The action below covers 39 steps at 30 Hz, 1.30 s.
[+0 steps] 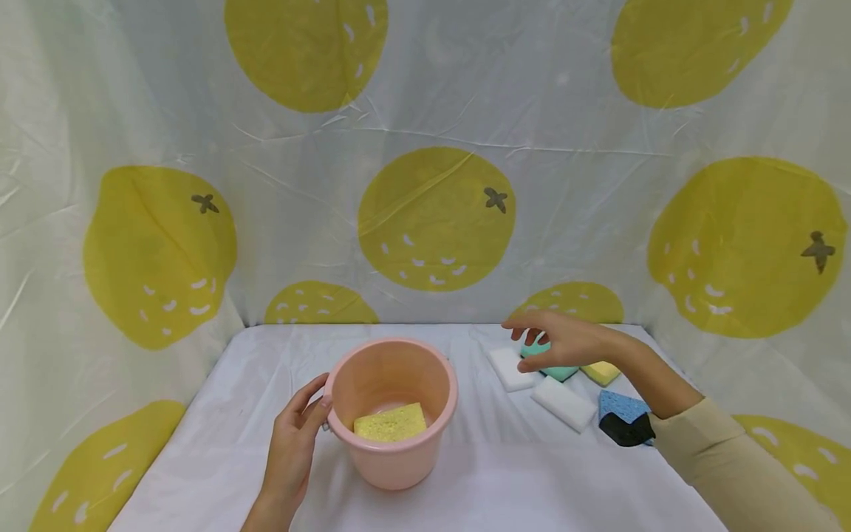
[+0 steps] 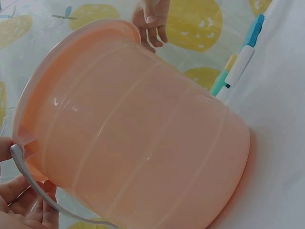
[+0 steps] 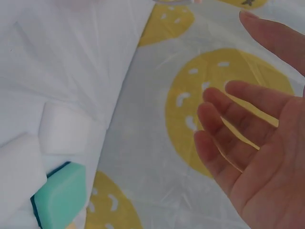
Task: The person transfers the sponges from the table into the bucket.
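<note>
While the left hand [image 1: 295, 436] steadies it, the pink bucket [image 1: 392, 412] holds a yellow sponge [image 1: 390, 423].

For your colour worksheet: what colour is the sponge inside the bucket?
Yellow sponge; head view shows it best.

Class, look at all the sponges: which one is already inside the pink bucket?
The yellow sponge lying flat on the bottom of the pink bucket. The other sponges all lie on the white table to the right.
</note>
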Available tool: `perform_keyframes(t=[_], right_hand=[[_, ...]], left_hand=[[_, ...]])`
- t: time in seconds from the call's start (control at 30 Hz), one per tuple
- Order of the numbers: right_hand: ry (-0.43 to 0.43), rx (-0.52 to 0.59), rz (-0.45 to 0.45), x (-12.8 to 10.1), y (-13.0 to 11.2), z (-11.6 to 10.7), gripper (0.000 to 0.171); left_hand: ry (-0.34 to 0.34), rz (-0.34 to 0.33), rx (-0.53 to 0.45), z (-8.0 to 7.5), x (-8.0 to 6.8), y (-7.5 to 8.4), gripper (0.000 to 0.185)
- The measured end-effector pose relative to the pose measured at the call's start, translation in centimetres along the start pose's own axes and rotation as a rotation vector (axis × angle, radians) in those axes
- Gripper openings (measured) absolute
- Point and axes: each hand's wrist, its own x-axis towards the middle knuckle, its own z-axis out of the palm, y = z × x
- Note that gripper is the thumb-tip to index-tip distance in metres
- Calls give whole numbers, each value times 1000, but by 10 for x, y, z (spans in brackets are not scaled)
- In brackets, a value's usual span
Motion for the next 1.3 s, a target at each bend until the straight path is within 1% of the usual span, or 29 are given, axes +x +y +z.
perform_keyframes(t=[0.17, 0.4, 0.5, 0.63, 0.83, 0.93, 1.1, 1.3], right_hand=[[28, 44, 5, -13, 14, -1, 73], [61, 94, 25, -27, 34, 5, 72], [80, 115, 53, -37, 45, 9, 70], [105, 108, 89, -52, 58, 13, 69], [169, 57, 119, -73, 75, 17, 71], [195, 69, 141, -84, 87, 20, 69], [194, 137, 212, -101, 107, 25, 68], [183, 151, 270, -117, 123, 35, 68]], left_hand=[[1, 11, 4, 0, 0, 2, 44], [23, -23, 6, -3, -1, 3, 45], [22, -22, 6, -3, -2, 3, 45], [15, -22, -2, -1, -1, 3, 45], [8, -26, -5, 2, -1, 3, 45], [2, -19, 0, 3, -1, 2, 45], [2, -6, -2, 2, -2, 2, 44], [4, 0, 0, 2, -2, 3, 45]])
